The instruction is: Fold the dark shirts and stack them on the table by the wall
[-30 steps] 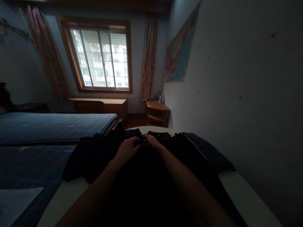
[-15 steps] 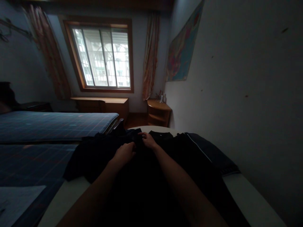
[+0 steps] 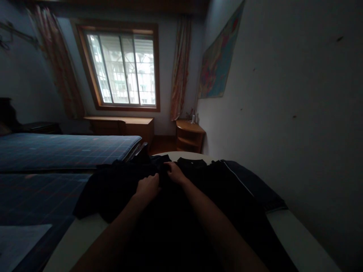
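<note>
A black short-sleeved shirt (image 3: 176,219) is spread over a pale table, its collar (image 3: 193,163) at the far side. Dark cloth with a thin white line (image 3: 255,181) lies to its right; whether it belongs to the same garment is too dark to tell. My left hand (image 3: 148,186) is closed on the shirt's fabric, left of the middle. Just beyond it and to the right, my right hand (image 3: 174,172) pinches the fabric near the collar. Fingertips of both hands are partly lost in the dark cloth.
The pale table (image 3: 300,230) has a rounded edge. At left is a bed with a blue plaid mattress (image 3: 70,149) and a white sheet (image 3: 22,241) lying on it. A wall (image 3: 283,151) stands close on the right. A wooden corner shelf (image 3: 190,126) and desk (image 3: 124,120) are farther back.
My right hand has come slightly nearer and its raised fingers have closed on the fabric. My left hand has shifted slightly left and nearer. The shirt barely moves.
</note>
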Motion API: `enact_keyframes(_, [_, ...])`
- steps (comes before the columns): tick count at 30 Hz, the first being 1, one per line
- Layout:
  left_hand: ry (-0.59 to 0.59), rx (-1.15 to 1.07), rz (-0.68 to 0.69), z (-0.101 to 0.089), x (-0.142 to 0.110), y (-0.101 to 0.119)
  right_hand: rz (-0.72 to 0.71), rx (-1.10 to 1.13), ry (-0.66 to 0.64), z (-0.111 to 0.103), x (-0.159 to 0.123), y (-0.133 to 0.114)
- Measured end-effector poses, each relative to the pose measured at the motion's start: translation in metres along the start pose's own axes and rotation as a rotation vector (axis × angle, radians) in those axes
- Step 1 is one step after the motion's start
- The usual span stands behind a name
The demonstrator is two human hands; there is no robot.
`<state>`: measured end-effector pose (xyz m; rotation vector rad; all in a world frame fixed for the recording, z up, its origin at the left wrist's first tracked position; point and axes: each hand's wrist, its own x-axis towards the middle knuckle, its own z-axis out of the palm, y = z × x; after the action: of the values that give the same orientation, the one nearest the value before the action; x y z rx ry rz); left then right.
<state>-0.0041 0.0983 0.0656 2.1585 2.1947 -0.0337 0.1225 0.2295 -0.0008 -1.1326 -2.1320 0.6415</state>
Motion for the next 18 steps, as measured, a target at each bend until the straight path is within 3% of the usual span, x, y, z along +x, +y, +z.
enact_keyframes(6, [0.033, -0.004, -0.013, 0.01, 0.007, -0.002, -0.06, -0.19, 0.054, -0.011, -0.047, -0.021])
enact_keyframes(13, [0.071, -0.054, -0.041, 0.016, 0.012, -0.005, -0.284, -0.309, -0.148, -0.018, -0.117, -0.039])
enact_keyframes(16, [0.09, -0.096, -0.069, 0.016, 0.014, -0.008, -0.354, -0.347, -0.215, -0.018, -0.131, -0.047])
enact_keyframes(18, [0.1, -0.134, -0.076, 0.017, 0.018, -0.013, -0.32, -0.397, -0.214, -0.017, -0.132, -0.052])
